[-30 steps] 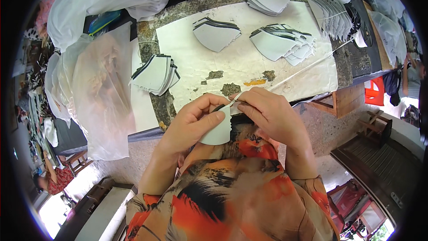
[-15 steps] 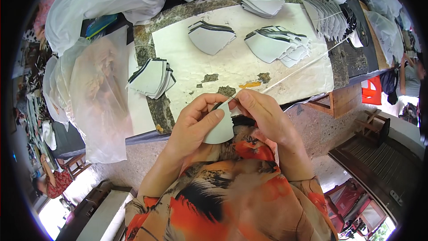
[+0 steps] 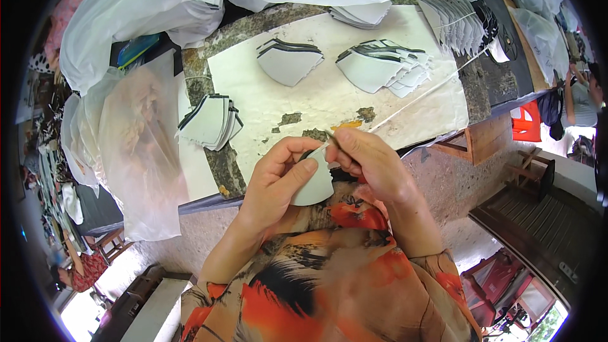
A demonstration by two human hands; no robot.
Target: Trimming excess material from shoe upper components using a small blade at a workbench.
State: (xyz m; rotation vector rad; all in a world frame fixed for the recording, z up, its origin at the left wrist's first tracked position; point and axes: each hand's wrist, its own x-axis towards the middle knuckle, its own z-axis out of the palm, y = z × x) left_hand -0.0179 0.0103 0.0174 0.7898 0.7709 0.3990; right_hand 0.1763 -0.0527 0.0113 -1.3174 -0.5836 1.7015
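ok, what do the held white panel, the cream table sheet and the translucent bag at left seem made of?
Held white panel: matt, smooth; maybe coated fabric or thin foam, as no weave shows.
Cream table sheet: probably paper, dull; ragged dark patches look like tears.
Translucent bag: likely thin plastic film, slightly glossy; creased, with soft highlights.

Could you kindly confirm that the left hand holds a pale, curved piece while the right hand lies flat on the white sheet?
Not quite: the right hand is not lying flat on the white sheet. The head view shows its fingers bent, pinching something thin beside the upper edge of the pale, curved piece, which the left hand does hold.
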